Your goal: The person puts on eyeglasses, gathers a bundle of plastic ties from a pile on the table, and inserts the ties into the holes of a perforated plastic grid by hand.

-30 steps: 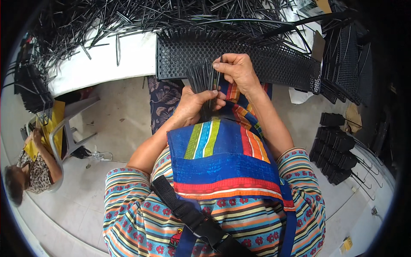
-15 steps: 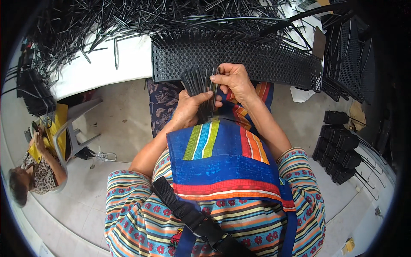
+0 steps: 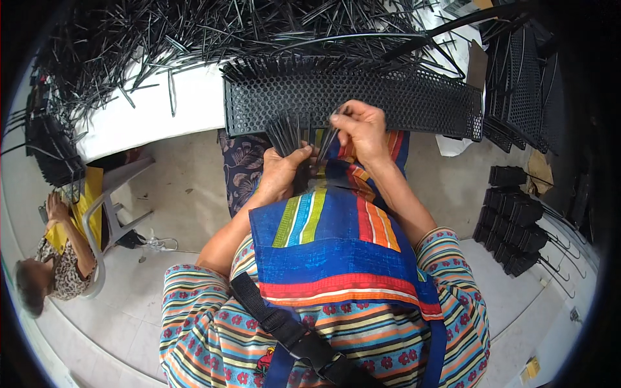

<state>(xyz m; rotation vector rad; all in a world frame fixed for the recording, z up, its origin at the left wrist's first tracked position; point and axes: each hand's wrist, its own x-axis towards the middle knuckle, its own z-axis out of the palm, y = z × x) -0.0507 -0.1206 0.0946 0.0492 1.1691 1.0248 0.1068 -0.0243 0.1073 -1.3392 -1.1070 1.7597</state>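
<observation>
My left hand (image 3: 283, 169) is closed round a fanned bundle of thin black strips (image 3: 284, 137), which stand up from the fist above my lap. Just to its right, my right hand (image 3: 363, 129) pinches a few black strips (image 3: 330, 139) of the same kind between thumb and fingertips. Their lower ends slant down toward the left hand. Beyond both hands lies a long black perforated panel (image 3: 362, 97), full of small round holes. Along its far left edge stands a row of upright black strips (image 3: 284, 68).
A large heap of loose black strips (image 3: 194, 29) covers the white table (image 3: 155, 116). Black perforated panels (image 3: 524, 84) lean at the right. Stacked black pieces with hooked wires (image 3: 514, 220) stand on the floor. At left, a person (image 3: 68, 252) sits by a grey plastic chair (image 3: 113, 200).
My right hand has moved slightly right and away from the left hand, drawing its strips apart from the bundle. The left hand has dropped a little nearer to me.
</observation>
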